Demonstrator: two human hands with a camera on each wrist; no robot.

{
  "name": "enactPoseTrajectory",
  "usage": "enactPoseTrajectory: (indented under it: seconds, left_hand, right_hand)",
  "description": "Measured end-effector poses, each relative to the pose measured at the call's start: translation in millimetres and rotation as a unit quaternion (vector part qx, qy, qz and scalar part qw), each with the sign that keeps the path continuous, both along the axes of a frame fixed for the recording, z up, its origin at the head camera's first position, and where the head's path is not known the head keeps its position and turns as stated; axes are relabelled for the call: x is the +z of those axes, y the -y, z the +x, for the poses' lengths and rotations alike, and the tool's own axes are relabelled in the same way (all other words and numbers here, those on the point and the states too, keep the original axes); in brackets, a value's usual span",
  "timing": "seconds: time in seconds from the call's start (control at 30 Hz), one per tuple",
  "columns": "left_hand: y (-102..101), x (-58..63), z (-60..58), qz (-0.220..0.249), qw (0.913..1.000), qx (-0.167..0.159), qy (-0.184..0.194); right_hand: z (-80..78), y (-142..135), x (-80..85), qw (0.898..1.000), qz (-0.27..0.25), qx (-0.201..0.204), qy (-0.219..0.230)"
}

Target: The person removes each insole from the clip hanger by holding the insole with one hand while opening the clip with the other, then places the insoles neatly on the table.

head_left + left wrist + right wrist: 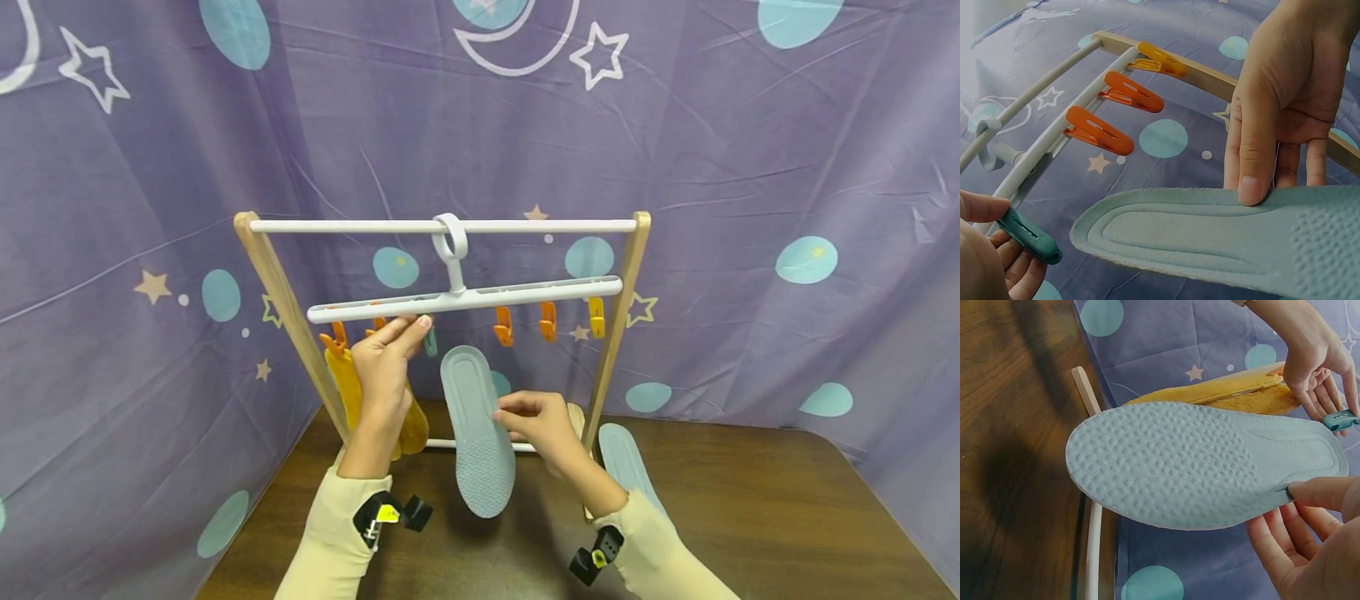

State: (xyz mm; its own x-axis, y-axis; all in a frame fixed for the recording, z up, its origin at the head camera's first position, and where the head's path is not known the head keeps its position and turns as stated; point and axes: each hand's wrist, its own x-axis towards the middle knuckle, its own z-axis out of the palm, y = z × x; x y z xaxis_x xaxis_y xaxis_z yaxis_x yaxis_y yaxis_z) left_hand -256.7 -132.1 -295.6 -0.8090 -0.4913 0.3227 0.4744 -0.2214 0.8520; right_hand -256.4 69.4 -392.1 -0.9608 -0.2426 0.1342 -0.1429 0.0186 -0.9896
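Observation:
My left hand (382,367) pinches a teal clip (1030,236) that hangs under the white hanger bar (540,292). In my right hand (546,427) is a light blue insole (482,454), pinched at its side edge between thumb and fingers. The insole stands nearly upright, narrow end at the top and dimpled wide end below. In the left wrist view that narrow end is close to the clip, with a gap between them. Yellow fuzzy insoles (414,427) hang from orange clips on the left, partly hidden behind my left hand.
A rack with wooden side posts (617,325) and a white top rod (337,226) carries the hanger. Orange clips (504,327) and a yellow clip (596,318) hang on the right half. Another light blue insole (626,458) lies on the brown table (787,508), partly behind my right sleeve.

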Motion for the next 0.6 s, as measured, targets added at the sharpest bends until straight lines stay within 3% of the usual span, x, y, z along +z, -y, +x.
enactPoseTrajectory:
  seconds: [0.4, 0.6]
  left_hand:
    - [-1, -0.1, 0.4, -0.002, 1.0000, -0.006, -0.004]
    - [-1, -0.6, 1.1, 0.001, 1.0000, -0.005, 0.003]
  right_hand:
    - [2.5, -12, 3.0, 1.000, 0.008, -0.027, 0.012]
    - [3.7, -19, 1.3, 1.000, 0.006, -0.021, 0.009]
